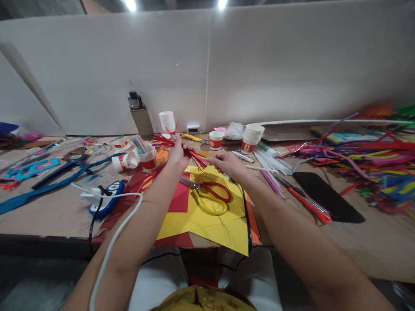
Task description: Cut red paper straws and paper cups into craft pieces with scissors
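Observation:
My left hand is closed round a bundle of thin red strips, whose loose ends stick out on both sides of the fist. Opposite it, my right hand pinches the tip of one red strip between thumb and fingers. Below both hands lie scissors with one red and one yellow handle loop, blades pointing left. They rest on yellow paper sheets, beside a red paper piece. Fine red scraps are scattered on the yellow paper.
Paper cups stand at the back, some in stacks. To the right are a red utility knife, a black phone and heaped colourful pipe cleaners. Leftward sit a blue-white device with cables and a bottle.

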`<state>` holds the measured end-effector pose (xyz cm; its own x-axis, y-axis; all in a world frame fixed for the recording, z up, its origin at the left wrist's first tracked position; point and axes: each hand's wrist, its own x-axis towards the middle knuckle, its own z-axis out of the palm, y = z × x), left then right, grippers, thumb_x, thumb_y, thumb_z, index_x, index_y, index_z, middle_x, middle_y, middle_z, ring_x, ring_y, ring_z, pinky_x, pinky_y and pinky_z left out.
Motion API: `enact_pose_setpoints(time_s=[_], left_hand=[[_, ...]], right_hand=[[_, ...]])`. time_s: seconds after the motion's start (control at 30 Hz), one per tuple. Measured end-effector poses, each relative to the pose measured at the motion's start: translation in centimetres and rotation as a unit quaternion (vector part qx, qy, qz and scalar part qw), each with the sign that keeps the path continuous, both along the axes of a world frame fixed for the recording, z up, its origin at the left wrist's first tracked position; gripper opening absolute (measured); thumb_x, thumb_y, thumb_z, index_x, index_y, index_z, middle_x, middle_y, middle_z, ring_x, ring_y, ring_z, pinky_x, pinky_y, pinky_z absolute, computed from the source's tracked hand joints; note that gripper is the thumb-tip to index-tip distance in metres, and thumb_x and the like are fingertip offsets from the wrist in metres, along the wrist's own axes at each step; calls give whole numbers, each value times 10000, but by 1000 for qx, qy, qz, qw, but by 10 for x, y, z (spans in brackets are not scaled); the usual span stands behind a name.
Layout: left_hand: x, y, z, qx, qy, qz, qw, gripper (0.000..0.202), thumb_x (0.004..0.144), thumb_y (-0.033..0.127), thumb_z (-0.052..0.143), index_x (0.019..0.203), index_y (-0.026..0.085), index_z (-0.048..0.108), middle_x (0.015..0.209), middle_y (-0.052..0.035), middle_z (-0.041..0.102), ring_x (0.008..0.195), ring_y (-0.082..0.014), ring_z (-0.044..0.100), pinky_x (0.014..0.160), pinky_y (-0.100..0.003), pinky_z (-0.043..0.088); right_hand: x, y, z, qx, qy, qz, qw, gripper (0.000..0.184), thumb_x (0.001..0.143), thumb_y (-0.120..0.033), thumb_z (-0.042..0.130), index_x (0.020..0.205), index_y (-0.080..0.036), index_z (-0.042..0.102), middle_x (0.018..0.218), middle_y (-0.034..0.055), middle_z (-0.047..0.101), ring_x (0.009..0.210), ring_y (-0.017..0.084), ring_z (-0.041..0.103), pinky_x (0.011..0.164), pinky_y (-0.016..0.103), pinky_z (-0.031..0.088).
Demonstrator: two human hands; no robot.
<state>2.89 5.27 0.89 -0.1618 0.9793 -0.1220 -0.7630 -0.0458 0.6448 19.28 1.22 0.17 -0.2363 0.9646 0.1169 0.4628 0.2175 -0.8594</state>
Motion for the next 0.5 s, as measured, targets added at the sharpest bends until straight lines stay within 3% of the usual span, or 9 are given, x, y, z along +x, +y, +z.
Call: enact_pose_setpoints(time_s=[0.5], left_hand=[[0, 2, 0, -53, -60, -31, 996, 406, 869, 459, 471, 600, 173, 368, 387, 88, 314, 354, -56, 379, 504, -203, 425]], right_hand=[[-7, -2, -8, 42, -5, 19, 999, 341, 769, -470, 578, 666, -149, 632, 530, -24, 518, 477, 76, 428, 449, 204, 305]])
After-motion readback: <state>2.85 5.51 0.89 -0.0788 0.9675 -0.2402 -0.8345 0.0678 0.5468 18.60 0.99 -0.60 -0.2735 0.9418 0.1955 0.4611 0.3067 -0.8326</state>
